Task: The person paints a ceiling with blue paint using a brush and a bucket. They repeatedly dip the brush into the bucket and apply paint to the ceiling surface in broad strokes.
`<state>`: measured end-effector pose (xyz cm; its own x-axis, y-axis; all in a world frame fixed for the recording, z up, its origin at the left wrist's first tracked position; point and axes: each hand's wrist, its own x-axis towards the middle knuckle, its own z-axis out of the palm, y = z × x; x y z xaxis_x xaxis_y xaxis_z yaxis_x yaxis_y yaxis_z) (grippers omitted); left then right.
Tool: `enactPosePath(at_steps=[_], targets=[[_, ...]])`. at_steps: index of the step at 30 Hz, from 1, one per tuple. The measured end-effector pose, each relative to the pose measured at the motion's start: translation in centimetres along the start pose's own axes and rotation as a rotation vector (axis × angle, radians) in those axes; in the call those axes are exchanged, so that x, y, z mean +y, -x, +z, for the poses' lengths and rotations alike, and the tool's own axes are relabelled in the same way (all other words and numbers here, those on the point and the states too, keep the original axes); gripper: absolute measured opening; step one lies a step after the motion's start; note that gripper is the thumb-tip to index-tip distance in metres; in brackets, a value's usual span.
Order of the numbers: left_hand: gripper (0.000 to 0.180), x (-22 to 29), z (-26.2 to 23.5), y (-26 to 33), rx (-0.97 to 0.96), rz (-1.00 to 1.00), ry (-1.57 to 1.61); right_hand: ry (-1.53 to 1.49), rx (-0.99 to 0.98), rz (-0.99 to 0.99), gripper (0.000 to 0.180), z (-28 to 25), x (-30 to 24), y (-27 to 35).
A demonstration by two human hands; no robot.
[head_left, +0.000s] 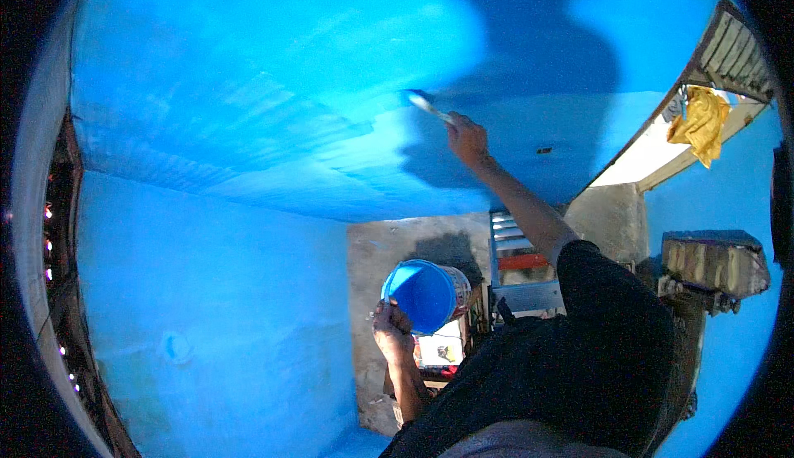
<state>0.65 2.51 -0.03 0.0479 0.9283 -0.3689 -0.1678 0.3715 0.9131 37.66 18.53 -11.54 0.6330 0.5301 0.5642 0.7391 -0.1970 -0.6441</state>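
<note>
My right hand (469,139) is closed round the handle of a paintbrush (431,107). The brush's dark bristles meet the blue painted wall (314,69), where the paint looks streaky and uneven. Lower down, my left hand (392,326) grips the rim of a paint bucket (460,290). The bucket is tilted so its mouth and blue-coated inside show; how much paint it holds I cannot tell. My right arm is stretched out, and its shadow with that of my body falls across the wall.
To the left is another blue wall (215,292). At the right a yellow cloth (701,127) hangs by an opening, above a rough block ledge (715,263) jutting from the wall. Behind the bucket are a bare grey surface (372,251) and a slatted window (509,226).
</note>
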Motion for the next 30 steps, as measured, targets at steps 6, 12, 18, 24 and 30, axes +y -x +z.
enactPosePath(at_steps=[6, 12, 18, 24, 30], targets=[[0.010, -0.2, -0.4, -0.2, -0.063, 0.013, -0.017, 0.079, 0.408, 0.133, 0.029, -9.1, 3.5, 4.5], [0.011, 1.0, 1.0, 0.8, 0.000, -0.057, 0.068, 0.053, 0.497, 0.344, 0.054, -4.6, 0.8, 5.3], [0.014, 0.5, -0.5, 1.1, -0.014, -0.051, -0.044, -0.241, 0.300, 0.487, 0.056, 2.0, -10.3, 3.1], [0.013, -0.1, -1.2, 2.4, 0.121, -0.080, 0.023, -0.265, -0.020, 0.334, 0.046, 8.3, -15.3, 5.8], [0.015, 0.8, -1.2, 2.6, 0.095, -0.028, -0.268, -0.360, -0.101, 0.016, 0.026, 13.1, -12.9, 5.6]])
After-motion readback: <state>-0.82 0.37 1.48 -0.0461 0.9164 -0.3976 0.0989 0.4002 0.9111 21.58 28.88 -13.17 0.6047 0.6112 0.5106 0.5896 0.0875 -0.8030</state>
